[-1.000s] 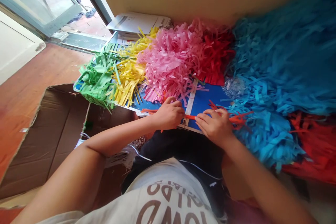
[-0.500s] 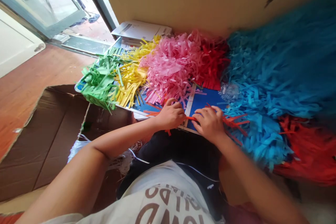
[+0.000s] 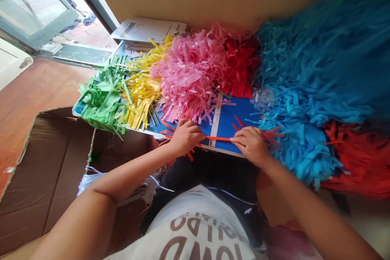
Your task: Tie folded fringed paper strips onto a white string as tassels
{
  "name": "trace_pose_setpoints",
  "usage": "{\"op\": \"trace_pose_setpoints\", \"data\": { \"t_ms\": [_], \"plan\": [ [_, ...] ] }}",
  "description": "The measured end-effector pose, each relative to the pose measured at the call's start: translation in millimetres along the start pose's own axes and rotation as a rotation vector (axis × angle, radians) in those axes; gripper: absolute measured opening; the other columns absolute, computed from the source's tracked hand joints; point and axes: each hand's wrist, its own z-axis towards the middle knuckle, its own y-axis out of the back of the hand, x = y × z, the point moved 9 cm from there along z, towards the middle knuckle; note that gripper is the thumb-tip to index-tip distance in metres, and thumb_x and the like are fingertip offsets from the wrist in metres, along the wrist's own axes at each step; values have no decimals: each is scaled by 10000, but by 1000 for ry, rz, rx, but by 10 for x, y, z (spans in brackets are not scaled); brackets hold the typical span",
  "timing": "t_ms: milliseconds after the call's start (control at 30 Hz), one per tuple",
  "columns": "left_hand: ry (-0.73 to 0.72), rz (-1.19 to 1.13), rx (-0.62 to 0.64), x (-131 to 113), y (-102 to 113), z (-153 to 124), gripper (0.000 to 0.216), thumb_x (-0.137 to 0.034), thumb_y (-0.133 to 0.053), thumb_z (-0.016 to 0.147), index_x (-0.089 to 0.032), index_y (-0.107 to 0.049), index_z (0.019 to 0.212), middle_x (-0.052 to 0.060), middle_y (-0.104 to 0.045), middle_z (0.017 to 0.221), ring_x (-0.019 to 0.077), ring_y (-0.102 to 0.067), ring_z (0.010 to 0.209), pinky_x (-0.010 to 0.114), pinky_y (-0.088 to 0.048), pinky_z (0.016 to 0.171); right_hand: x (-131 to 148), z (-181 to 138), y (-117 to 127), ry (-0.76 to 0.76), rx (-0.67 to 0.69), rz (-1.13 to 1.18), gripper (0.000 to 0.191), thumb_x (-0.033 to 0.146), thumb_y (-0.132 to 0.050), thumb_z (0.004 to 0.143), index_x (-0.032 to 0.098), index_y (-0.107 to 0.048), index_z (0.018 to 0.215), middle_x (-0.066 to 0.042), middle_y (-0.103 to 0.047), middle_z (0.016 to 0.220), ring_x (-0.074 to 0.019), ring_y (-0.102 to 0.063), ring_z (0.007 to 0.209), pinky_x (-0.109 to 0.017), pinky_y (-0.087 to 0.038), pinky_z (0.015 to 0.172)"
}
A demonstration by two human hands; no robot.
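An orange paper tassel (image 3: 217,138) stretches between my two hands over the front edge of the blue table (image 3: 233,115). Its middle is a thin, taut, twisted band, and cut fringe fans out past each hand. My left hand (image 3: 186,136) is closed around one end, with strips showing at its left and below. The other end is pinched in my right hand (image 3: 250,142), whose fringe reaches over a light blue heap of paper fringe (image 3: 307,146). Just behind my left hand lies a pile of pink fringe (image 3: 189,75).
Green fringe (image 3: 102,97), yellow fringe (image 3: 141,95) and red fringe (image 3: 240,67) line the table. A silvery tuft (image 3: 263,98) sits beside the blue heap. Orange-red fringe (image 3: 359,158) is at far right. White boxes (image 3: 149,32) stand behind; an open cardboard box (image 3: 55,162) is at left.
My hands have moved apart, so a longer stretch of the orange band shows between them. The right hand's fingers have closed into a pinch. The view has shifted slightly.
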Motion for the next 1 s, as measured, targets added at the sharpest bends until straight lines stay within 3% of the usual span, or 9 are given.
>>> {"op": "trace_pose_setpoints", "data": {
  "t_ms": [200,367,567,633,767,867,1000],
  "plan": [
    [177,-195,106,200,-89,25,231,-414,-636,925,-232,-752,842,21,-700,871,175,-550,855,358,-322,858,-231,-15,-88,-153,49,150,141,288,-692,883,222,-704,759,-30,-679,814,-192,-582,830,-346,-433,769],
    [222,-159,159,175,-77,68,265,-390,-581,944,-204,-729,827,39,-680,853,193,-537,852,378,-325,854,-238,-3,-97,-200,96,116,147,267,-650,900,228,-700,767,-22,-669,823,-193,-574,843,-351,-414,794],
    [251,-15,269,103,-88,191,188,-291,-589,882,-184,-692,766,50,-648,788,213,-527,829,393,-330,818,-293,82,-201,-357,221,30,145,189,-685,793,213,-646,656,-3,-663,775,-196,-558,832,-333,-364,751],
    [215,19,290,50,-78,229,151,-262,-584,882,-189,-699,820,51,-656,801,217,-532,844,400,-326,832,-341,116,-249,-424,307,-19,150,197,-694,770,212,-633,634,-1,-668,778,-204,-559,844,-333,-336,739],
    [-31,73,280,-179,-70,256,193,-270,-553,956,-289,-711,1064,34,-691,935,224,-537,946,438,-279,934,-361,164,-292,-473,493,-87,150,221,-666,791,221,-642,643,-1,-683,820,-215,-559,859,-336,-288,722],
    [-144,145,228,-262,-82,236,195,-310,-537,986,-308,-716,1064,22,-686,910,217,-538,941,441,-265,958,-253,216,-224,-413,494,-159,93,210,-666,803,226,-674,712,-8,-691,823,-216,-566,858,-354,-283,753],
    [-193,184,164,-311,-83,240,171,-322,-560,977,-285,-726,991,15,-663,854,204,-539,887,426,-284,936,204,336,-178,-52,306,-211,114,204,-618,893,227,-712,954,-42,-721,961,-209,-578,946,-385,-278,860]
  ]
}}
